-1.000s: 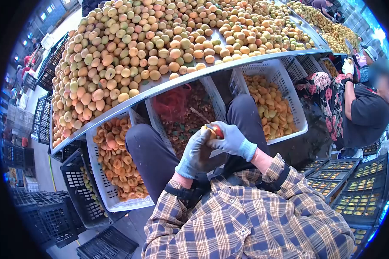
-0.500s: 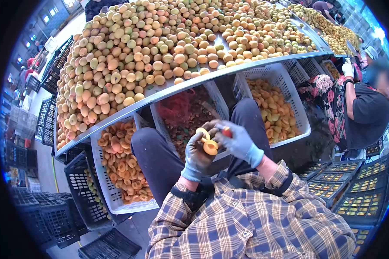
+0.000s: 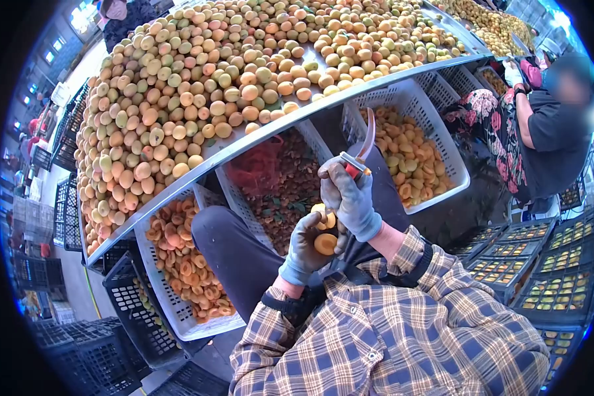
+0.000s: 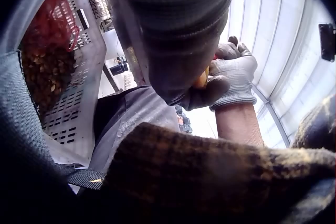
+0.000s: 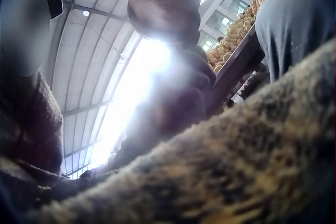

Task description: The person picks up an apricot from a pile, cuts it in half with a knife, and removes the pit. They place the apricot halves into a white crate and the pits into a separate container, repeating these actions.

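Observation:
My gloved left hand (image 3: 302,249) pinches a split apricot, its orange cut half (image 3: 325,244) facing up beside the other piece. Close against it, my gloved right hand (image 3: 354,206) grips a curved knife (image 3: 368,135) by its red handle, with the blade pointing up and away from the fruit. The right thumb reaches down to the apricot's edge. In the left wrist view, the left glove (image 4: 173,40) hides most of the fruit, and a sliver of apricot (image 4: 201,80) shows near the right hand. Glare and sleeve fill most of the right wrist view.
A metal-edged table (image 3: 277,125) heaped with whole apricots stands ahead. Under its edge are white crates of halves, left (image 3: 168,310) and right (image 3: 465,178), and a middle crate (image 3: 317,142) with pits and red netting. Black crates (image 3: 129,310) stand left; another person (image 3: 554,132) sits right.
The apricot has come apart into halves in the left hand. The right hand has turned, so the knife blade now points upward, and its thumb has come back beside the fruit.

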Available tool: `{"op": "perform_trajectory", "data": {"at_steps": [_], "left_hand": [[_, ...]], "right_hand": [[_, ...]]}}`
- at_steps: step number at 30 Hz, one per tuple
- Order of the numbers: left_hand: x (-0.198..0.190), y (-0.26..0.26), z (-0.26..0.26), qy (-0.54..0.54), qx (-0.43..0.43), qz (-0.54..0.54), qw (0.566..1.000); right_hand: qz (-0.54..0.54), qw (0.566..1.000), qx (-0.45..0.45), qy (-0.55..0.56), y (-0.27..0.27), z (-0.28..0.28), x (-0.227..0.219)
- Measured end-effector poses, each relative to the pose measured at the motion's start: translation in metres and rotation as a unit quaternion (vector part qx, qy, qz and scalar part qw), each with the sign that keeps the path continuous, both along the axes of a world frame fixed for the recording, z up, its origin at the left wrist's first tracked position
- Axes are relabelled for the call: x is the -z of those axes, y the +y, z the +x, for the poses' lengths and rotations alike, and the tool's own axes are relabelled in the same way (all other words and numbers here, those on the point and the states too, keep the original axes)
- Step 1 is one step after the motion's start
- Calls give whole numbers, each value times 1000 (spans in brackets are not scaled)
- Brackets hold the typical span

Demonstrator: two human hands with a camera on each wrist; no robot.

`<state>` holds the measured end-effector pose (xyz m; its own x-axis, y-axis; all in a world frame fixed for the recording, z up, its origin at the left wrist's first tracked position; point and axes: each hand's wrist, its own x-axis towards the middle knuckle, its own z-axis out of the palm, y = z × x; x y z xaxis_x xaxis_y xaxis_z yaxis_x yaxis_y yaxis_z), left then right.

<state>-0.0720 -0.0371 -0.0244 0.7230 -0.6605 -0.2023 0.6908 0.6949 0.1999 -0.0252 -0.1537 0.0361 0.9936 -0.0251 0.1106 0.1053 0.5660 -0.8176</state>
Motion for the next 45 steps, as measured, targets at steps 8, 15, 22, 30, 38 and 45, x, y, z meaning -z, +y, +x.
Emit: {"op": "perform_trajectory", "data": {"at_steps": [8,15,22,30,38,45], "left_hand": [[-7,0,-1,-1,8,-43,999],[1,0,1,-13,60,-57,996],[1,-6,-9,0,-28,178,984],[5,-6,-4,13,46,-5,999],[4,-7,8,-54,-139,221,964],[30,23,21,0,-125,190,974]], "right_hand": [[4,999,12,-33,-4,-7,-4],[-32,999,16,-24,-4,-11,-3],[-117,987,69,-90,6,-6,9],[163,974,-63,142,-3,2,8],[126,981,-41,138,-18,21,28],[-371,921,-47,-111,-13,2,51]]}}
